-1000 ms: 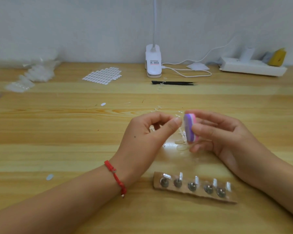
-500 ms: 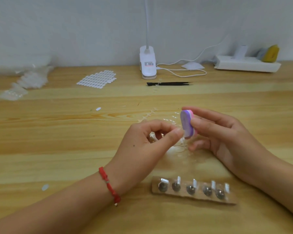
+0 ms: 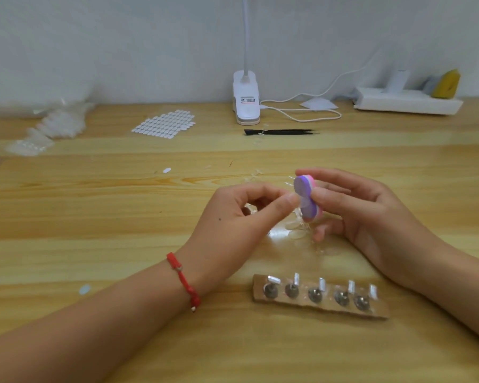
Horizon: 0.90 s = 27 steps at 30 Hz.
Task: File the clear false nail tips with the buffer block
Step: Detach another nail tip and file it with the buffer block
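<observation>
My right hand (image 3: 371, 217) grips a small purple and pink buffer block (image 3: 306, 194) between thumb and fingers, holding it upright above the wooden table (image 3: 94, 217). My left hand (image 3: 238, 219) pinches a clear false nail tip (image 3: 302, 204) between thumb and forefinger, pressed against the block's purple face. The tip is barely visible. Several more clear nail tips (image 3: 296, 230) lie loose on the table under both hands.
A wooden strip with several metal nail stands (image 3: 318, 297) lies near the front. Black tweezers (image 3: 280, 132), a white clip lamp (image 3: 246, 103), a sheet of white adhesive tabs (image 3: 163, 124), plastic bags (image 3: 47, 128) and a white power strip (image 3: 407, 102) sit at the back.
The buffer block has turned so more of its purple face shows and has shifted slightly against the pinched tip. Both hands stay close together.
</observation>
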Available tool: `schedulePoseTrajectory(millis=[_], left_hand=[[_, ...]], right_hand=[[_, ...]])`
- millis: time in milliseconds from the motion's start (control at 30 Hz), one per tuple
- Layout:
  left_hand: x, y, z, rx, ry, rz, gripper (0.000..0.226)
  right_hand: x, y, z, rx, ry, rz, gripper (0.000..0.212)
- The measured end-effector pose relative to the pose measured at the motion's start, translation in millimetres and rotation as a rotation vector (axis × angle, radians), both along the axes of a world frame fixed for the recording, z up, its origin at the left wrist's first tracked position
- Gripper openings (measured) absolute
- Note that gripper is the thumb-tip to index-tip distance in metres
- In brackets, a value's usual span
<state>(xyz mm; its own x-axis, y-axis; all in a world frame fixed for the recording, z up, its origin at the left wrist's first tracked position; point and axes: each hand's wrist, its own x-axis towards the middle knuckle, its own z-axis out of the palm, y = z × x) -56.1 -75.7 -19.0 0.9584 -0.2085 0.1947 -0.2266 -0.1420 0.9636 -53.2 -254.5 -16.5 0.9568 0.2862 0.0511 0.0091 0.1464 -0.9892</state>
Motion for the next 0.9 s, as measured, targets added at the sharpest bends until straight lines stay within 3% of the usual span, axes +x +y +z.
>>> schedulePoseTrajectory(millis=[533, 900], left_hand=[[1.3, -0.2, 0.5, -0.077, 0.025, 0.049, 0.021], [-3.8, -5.2, 3.8, 0.033, -0.046, -0.086, 0.017]], right_hand=[[-0.2, -0.9, 0.3, 0.031, 0.009, 0.007, 0.033], [-0.4, -0.2, -0.6, 0.014, 0.021, -0.024, 0.031]])
